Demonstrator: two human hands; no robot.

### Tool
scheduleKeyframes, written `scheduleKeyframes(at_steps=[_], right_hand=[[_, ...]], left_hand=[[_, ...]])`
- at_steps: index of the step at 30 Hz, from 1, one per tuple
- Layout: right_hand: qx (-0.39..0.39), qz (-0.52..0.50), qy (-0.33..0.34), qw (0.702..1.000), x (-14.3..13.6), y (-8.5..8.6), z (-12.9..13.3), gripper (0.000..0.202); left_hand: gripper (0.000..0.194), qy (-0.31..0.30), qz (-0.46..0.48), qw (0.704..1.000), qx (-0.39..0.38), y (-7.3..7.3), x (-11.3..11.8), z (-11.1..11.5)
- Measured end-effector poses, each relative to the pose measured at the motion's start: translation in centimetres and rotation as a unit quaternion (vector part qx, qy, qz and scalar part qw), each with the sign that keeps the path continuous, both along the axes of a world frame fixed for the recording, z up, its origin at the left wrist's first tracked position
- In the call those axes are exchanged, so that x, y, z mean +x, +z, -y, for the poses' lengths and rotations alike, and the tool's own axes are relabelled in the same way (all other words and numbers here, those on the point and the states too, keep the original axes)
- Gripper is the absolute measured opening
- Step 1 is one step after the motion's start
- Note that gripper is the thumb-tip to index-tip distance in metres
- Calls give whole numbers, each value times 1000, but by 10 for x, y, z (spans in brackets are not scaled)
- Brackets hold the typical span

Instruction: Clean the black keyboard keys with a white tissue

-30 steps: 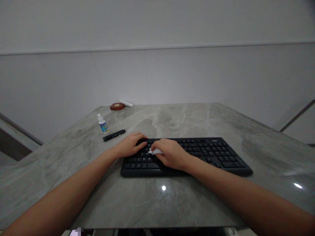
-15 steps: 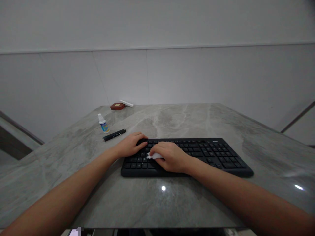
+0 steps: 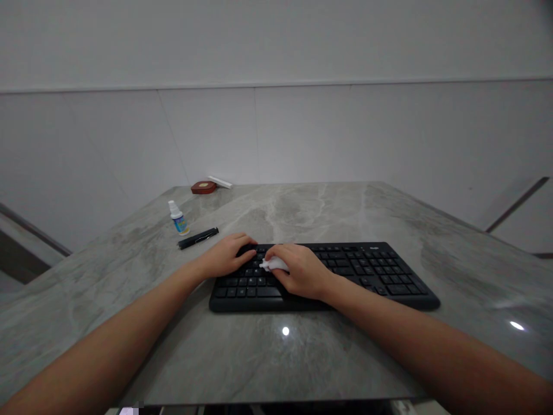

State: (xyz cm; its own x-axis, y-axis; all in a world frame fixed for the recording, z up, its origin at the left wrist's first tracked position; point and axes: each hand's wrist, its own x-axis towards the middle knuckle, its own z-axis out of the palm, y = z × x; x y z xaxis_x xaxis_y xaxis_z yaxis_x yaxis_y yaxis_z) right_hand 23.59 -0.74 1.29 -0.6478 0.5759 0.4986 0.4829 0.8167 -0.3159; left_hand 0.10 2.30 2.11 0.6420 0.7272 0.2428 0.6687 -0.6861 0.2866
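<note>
A black keyboard [image 3: 341, 268] lies on the grey marbled table. At its far left corner, my left hand [image 3: 227, 256] is closed on it, thumb over the top keys and fingers along the back edge. My right hand [image 3: 300, 271] is above the left-middle keys, its fingers pinching a crumpled white tissue [image 3: 275, 264] whose small tip sticks out to the left. The palm side of this hand is hidden, and so are the keys under it.
Left of the keyboard lies a black pen-like stick [image 3: 199, 238]. Beyond it stands a small white bottle [image 3: 178, 219] with a blue and yellow label. A red-brown case [image 3: 203, 187] and a white strip [image 3: 220, 182] sit near the wall at the table's far edge [image 3: 302, 184].
My right hand with the tissue has moved slightly away from me, up the keys. My left hand keeps its place on the keyboard. The whole view has shifted a little.
</note>
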Motion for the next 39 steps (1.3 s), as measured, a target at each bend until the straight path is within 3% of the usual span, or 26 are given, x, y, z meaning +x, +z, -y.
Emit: scheduleKeyframes(at_steps=[6,12,21,29,35,39], right_hand=[[-19,-8,-29,999,2,1,-2,22],[-23,15,-7,1000,1,2,0,26],[-23,6,-49,999,9,8,-2,24],[-41,38,11,998,6,8,3,26],[-30,56,-17,998,10,10,1,24],[-28,52,13,998,9,9,2,24]], left_hand=[[22,-1,-2,1000,-1,-2,-1,-2],[22,0,-3,1000,-2,-2,-1,-2],[22,7,0,1000,1,0,-1,1],[24,9,0,1000,-1,0,0,0],[23,6,3,1000,0,-2,-1,0],[23,6,5,1000,1,-2,-1,-1]])
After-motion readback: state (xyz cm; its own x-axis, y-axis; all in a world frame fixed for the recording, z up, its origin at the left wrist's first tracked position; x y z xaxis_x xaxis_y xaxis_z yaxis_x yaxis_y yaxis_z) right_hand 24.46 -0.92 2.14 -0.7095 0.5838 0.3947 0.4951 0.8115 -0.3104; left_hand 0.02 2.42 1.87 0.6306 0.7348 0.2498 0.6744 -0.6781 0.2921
